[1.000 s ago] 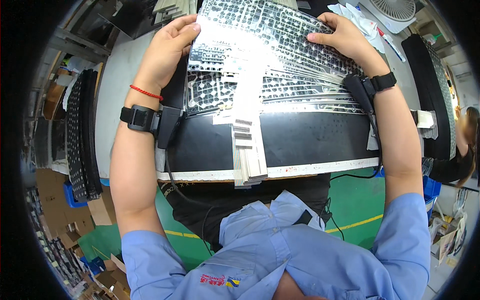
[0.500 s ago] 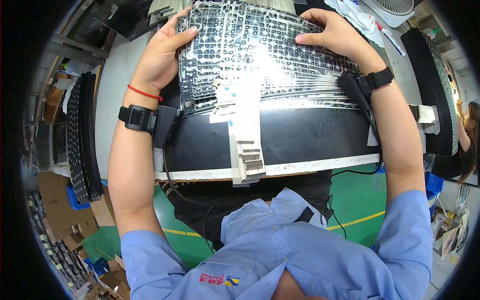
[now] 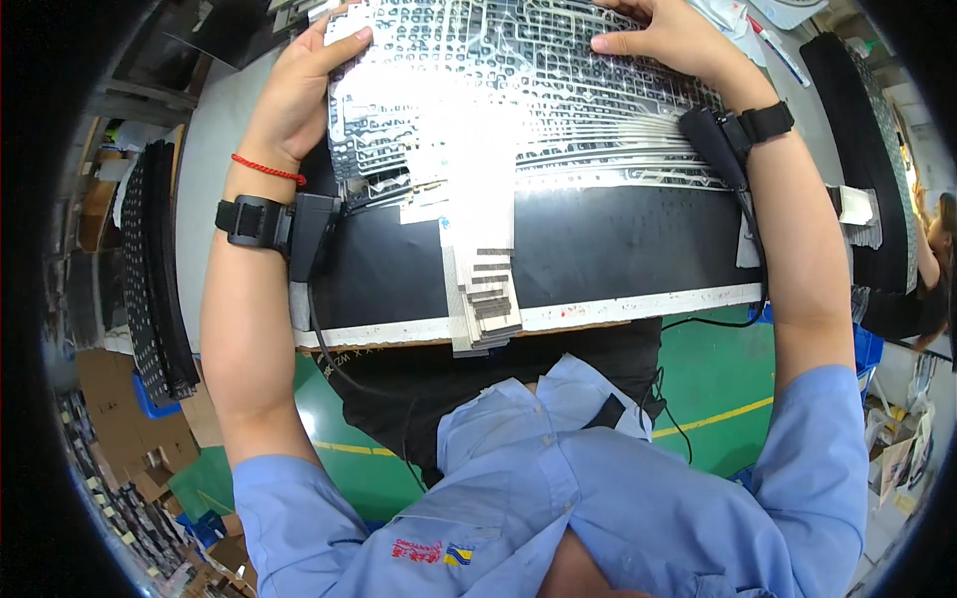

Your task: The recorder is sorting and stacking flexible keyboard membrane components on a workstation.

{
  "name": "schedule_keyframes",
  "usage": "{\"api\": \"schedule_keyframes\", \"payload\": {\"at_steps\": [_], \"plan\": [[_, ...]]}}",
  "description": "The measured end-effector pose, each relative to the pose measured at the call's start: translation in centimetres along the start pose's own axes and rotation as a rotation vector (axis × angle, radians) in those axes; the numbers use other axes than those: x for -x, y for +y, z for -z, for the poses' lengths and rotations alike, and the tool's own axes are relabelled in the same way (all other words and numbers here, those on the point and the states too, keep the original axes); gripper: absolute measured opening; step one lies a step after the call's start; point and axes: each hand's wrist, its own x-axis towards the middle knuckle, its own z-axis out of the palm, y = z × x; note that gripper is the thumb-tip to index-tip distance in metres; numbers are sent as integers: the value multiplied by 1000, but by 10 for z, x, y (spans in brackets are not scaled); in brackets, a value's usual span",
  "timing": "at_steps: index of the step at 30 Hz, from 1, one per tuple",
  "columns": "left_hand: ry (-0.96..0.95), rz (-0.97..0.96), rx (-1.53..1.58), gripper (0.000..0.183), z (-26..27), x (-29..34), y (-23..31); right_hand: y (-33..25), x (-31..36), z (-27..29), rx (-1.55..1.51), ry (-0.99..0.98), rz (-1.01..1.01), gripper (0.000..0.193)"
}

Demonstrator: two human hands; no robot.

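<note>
A thick stack of clear membrane circuit sheets (image 3: 568, 80), printed with dark and silvery tracks, lies on a black mat (image 3: 598, 244). My left hand (image 3: 304, 85) grips the stack's left edge, its thumb on top and its fingers partly hidden behind. At the far right side my right hand (image 3: 673, 40) holds the same sheets, thumb lying on top, fingertips cut off by the upper edge of the view. The sheets' near edges are fanned out in layers. Their pale connector tails (image 3: 478, 254) hang together over the table's front edge. Glare washes out the stack's middle.
Dark padded boards stand at the left (image 3: 159, 269) and right (image 3: 857, 169) of the table. A red-and-white marker (image 3: 778, 50) lies at the back right, near white cloth and part of a fan. Black cables run from both wrist devices. Another person (image 3: 937, 239) is at the far right.
The stack and both hands appear higher in the view, and the table has shifted up too. My left hand and the stack's left edge have moved somewhat left. Both hands keep their hold.
</note>
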Motion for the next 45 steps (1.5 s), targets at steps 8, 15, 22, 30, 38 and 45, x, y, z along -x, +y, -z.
{"api": "schedule_keyframes", "payload": {"at_steps": [8, 15, 22, 30, 38, 45], "plan": [[-14, 14, 26, 54, 7, 0, -4, 1, 0, -1, 80, 41, -34, 33], [3, -25, -9, 49, 7, -3, -4, 7, -3, -1, 125, 87, -40, 32], [-10, 46, 116, 45, -3, -2, 2, 12, -4, 1, 164, 133, -79, 31], [3, 74, 115, 39, 15, -3, -5, 12, -5, -2, 100, 138, -58, 29], [54, 31, 42, 48, 10, -4, -11, 16, -8, 1, 44, 147, -94, 27], [5, 62, 60, 47, 8, -4, -8, 12, -4, 1, 40, 151, -42, 28]]}}
